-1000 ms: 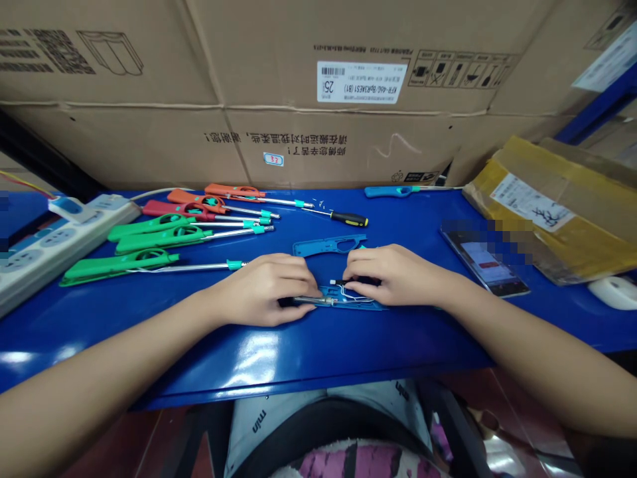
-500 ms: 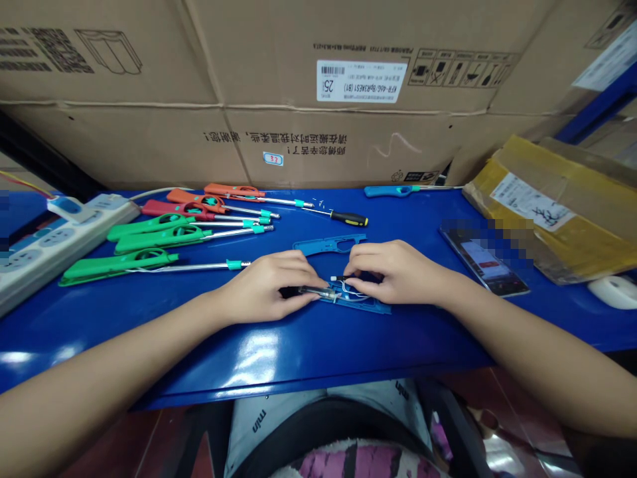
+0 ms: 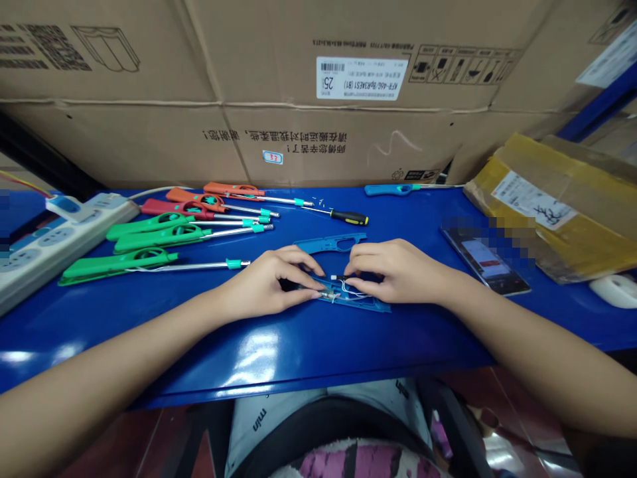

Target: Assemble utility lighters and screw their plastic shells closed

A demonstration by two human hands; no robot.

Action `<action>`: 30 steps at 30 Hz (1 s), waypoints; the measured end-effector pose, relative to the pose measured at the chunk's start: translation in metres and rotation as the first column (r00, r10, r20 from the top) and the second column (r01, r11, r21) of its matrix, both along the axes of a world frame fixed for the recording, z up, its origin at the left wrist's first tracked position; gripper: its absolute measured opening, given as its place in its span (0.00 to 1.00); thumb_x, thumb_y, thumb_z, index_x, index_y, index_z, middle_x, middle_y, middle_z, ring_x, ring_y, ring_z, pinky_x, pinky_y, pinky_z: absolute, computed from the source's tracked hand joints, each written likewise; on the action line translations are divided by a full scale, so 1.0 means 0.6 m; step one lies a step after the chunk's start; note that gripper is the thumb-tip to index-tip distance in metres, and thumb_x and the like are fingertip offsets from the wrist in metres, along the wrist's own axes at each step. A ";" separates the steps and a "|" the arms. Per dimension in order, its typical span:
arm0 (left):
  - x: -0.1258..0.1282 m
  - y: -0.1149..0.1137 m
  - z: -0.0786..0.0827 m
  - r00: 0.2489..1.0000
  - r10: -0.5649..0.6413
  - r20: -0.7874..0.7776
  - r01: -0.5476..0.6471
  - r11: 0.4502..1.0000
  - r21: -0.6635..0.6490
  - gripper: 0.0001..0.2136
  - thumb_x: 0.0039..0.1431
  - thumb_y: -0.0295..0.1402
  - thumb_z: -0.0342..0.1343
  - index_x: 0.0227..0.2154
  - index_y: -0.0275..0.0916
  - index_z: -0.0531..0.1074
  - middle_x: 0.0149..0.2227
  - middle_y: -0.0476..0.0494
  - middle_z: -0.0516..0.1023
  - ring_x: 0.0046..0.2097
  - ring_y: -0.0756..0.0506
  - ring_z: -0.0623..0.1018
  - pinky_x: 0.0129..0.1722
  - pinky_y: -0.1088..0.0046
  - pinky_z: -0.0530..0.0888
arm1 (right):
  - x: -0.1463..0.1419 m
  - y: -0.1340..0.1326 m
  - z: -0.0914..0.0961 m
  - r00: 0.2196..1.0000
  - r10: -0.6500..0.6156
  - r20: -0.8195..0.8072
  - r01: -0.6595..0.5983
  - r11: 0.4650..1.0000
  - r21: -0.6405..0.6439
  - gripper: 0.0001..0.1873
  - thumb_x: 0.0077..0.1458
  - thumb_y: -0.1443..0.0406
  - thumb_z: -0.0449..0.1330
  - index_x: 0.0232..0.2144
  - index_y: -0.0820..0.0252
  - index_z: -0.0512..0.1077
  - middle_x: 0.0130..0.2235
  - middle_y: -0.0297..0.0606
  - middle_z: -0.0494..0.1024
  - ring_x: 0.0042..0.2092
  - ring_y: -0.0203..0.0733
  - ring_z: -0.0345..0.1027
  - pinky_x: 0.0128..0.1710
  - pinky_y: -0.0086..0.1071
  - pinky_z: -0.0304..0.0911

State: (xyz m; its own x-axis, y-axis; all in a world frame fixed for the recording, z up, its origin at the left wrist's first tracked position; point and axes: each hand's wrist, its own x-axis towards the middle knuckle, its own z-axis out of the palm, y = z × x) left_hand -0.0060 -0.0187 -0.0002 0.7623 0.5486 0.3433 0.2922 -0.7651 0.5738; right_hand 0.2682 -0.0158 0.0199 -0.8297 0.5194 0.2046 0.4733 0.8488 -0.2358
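Note:
An opened blue lighter shell (image 3: 369,303) with white wires and a metal tube lies on the blue table (image 3: 308,338) between my hands. My left hand (image 3: 263,285) pinches the metal tube at the shell's left end. My right hand (image 3: 393,269) rests curled on the shell, fingertips closed on a small black-and-white part by the wires. The other blue shell half (image 3: 328,243) lies just behind my hands.
Several finished long-nosed lighters, green (image 3: 119,262) and orange-red (image 3: 199,197), lie at the left. A black-handled screwdriver (image 3: 343,216), a blue lighter (image 3: 393,190), a phone (image 3: 490,260), a power strip (image 3: 50,239), a white mouse (image 3: 617,290) and cardboard boxes (image 3: 298,93) surround the spot.
My left hand has slid slightly right and its fingers have lifted and spread over the tube. The shell has shifted a little right. My right hand holds its place.

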 end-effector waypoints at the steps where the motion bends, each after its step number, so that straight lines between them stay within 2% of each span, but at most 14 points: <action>1: 0.000 0.001 -0.001 1.000 0.006 0.000 -0.006 1.000 -0.028 0.09 0.62 0.30 0.64 0.43 0.44 0.84 0.45 0.42 0.83 0.46 0.44 0.80 0.49 0.66 0.77 | 0.000 0.000 0.000 1.000 0.000 -0.008 0.000 1.000 -0.013 0.09 0.66 0.62 0.57 0.38 0.58 0.77 0.37 0.37 0.79 0.35 0.37 0.71 0.33 0.30 0.60; 4: 0.001 0.000 -0.004 1.000 0.018 -0.002 -0.018 0.998 -0.064 0.09 0.62 0.31 0.64 0.44 0.44 0.84 0.44 0.42 0.84 0.45 0.45 0.81 0.48 0.67 0.77 | 0.001 0.001 -0.001 1.000 -0.002 -0.020 0.001 0.999 -0.046 0.09 0.66 0.63 0.57 0.38 0.59 0.77 0.37 0.37 0.79 0.35 0.37 0.71 0.34 0.30 0.60; 10: 0.003 -0.009 -0.004 0.995 0.093 -0.019 -0.093 0.996 0.005 0.09 0.63 0.32 0.63 0.44 0.42 0.83 0.43 0.42 0.84 0.44 0.44 0.81 0.47 0.65 0.78 | 0.002 0.001 0.002 1.000 0.013 0.000 -0.013 0.996 -0.085 0.09 0.66 0.63 0.57 0.37 0.59 0.76 0.37 0.37 0.78 0.35 0.38 0.71 0.35 0.30 0.60; 24: 0.009 -0.015 -0.002 0.994 0.102 -0.027 -0.103 0.994 -0.033 0.08 0.62 0.32 0.64 0.43 0.42 0.83 0.43 0.43 0.84 0.45 0.44 0.81 0.49 0.66 0.76 | -0.012 -0.016 0.007 0.978 -0.095 0.186 0.086 0.995 0.053 0.10 0.66 0.65 0.54 0.38 0.60 0.76 0.38 0.37 0.80 0.35 0.40 0.71 0.32 0.33 0.52; 30: 0.011 -0.019 0.003 0.995 0.094 -0.039 -0.095 0.995 -0.021 0.08 0.63 0.32 0.63 0.43 0.41 0.82 0.43 0.45 0.84 0.45 0.45 0.81 0.50 0.67 0.76 | -0.011 -0.020 0.014 0.967 -0.085 0.242 0.066 0.994 0.087 0.11 0.67 0.65 0.53 0.38 0.60 0.75 0.38 0.38 0.79 0.35 0.40 0.70 0.31 0.34 0.51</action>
